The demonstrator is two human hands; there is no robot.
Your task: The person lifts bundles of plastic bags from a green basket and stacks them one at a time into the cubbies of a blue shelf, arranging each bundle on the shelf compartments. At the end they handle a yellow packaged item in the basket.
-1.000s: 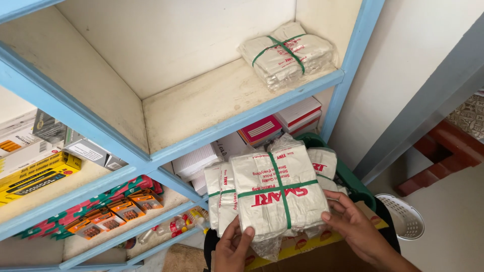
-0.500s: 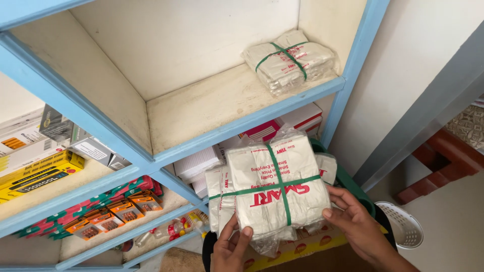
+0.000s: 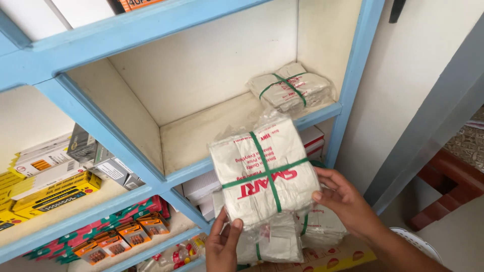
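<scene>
Both my hands hold up a white bundle of plastic bags (image 3: 262, 174) tied crosswise with green tape, wrapped in clear film. My left hand (image 3: 223, 246) grips its lower left corner. My right hand (image 3: 342, 200) holds its right edge. The bundle hangs just in front of the blue shelf edge (image 3: 191, 171). A similar tied bundle (image 3: 290, 90) lies at the right end of the pale shelf board (image 3: 201, 136) behind. More white bundles (image 3: 282, 242) sit below my hands.
Yellow and white boxes (image 3: 45, 176) stand in the left compartment. Small orange packets (image 3: 118, 236) line the lower shelf. White and red boxes (image 3: 206, 191) sit under the shelf. A white wall (image 3: 403, 75), a grey door frame (image 3: 428, 126) and a white basket (image 3: 418, 242) are at right.
My hands have raised the bundle up toward the shelf opening. The camera has tilted and moved closer to the shelf.
</scene>
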